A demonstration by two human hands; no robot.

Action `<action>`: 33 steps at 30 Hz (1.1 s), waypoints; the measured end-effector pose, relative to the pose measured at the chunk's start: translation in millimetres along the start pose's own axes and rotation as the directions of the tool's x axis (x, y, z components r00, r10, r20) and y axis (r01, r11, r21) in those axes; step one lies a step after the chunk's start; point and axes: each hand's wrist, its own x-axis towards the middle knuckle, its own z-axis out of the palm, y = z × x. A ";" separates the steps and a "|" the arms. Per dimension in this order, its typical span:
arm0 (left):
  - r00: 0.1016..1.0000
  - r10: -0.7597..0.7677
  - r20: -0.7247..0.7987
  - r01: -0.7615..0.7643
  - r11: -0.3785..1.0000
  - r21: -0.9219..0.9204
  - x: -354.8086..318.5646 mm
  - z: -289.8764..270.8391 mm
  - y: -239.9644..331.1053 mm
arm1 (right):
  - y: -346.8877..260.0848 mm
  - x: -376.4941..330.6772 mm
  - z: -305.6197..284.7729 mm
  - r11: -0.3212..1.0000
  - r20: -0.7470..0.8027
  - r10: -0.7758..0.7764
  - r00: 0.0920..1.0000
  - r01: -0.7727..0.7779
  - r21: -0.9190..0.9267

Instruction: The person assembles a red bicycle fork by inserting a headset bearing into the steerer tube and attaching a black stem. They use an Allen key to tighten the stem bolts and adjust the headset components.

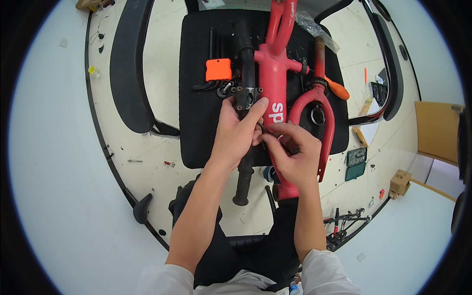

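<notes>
**Both hands on handlebar stem at red bicycle frame**

The red painted metal bicycle frame (272, 81) lies lengthwise on a black padded chair seat (196, 98), running from 12 o'clock down to 6 o'clock in the head view. A black tubular handlebar with a rubber end grip (244, 147) lies just beside the frame, on its 9 o'clock side, parallel to it. A black metal stem clamp with bolt holes (247, 94) sits on the handlebar near its middle.

The left hand (237, 132) is closed around the handlebar directly below the clamp, thumb extended toward 1 o'clock and touching the frame. The right hand (291, 157) lies over the frame at the left hand's 4 o'clock, touching it. Its fingers pinch a thin dark metal tool (266, 130), the tip of which points to 10 o'clock toward the left thumb. What kind of tool it is cannot be told.

A red metal front fork (322, 110) lies on the seat at 3 o'clock of the frame, with a small steel ring (317, 115) between its legs. An orange plastic key holder with black hex keys (218, 70) lies at 9 o'clock of the clamp. An orange-handled tool (337, 88) rests at 1 o'clock of the fork. A green rectangular case (356, 163) lies on the floor at 4 o'clock.
</notes>
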 end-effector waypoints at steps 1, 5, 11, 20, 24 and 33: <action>1.000 0.011 -0.011 -0.011 1.000 0.022 0.0 0.5 -0.4 | 3.2 1.0 4.8 0.997 -0.007 -0.079 0.997 0.079 -0.010; 1.000 0.003 -0.005 -0.002 1.000 0.020 -0.1 0.3 -0.2 | 5.0 6.4 9.8 0.946 -0.018 -0.267 0.964 0.258 -0.195; 0.999 -0.015 0.029 0.016 1.000 -0.006 -0.8 -5.3 -0.9 | -2.2 5.6 6.5 0.999 -0.108 -0.036 0.993 0.039 0.027; 0.999 -0.016 0.028 0.015 0.999 0.034 -1.3 -3.1 -0.8 | 1.1 6.7 6.8 0.998 -0.083 0.006 0.997 -0.001 0.057; 0.999 0.029 0.028 -0.030 0.998 0.049 -0.8 -4.1 -3.8 | -1.7 6.7 7.8 1.000 -0.085 0.006 0.996 -0.006 0.007; 0.994 0.113 -0.015 -0.113 0.994 -0.006 -2.4 5.4 -8.3 | -10.2 2.5 19.3 0.979 -0.017 0.060 0.998 -0.056 0.195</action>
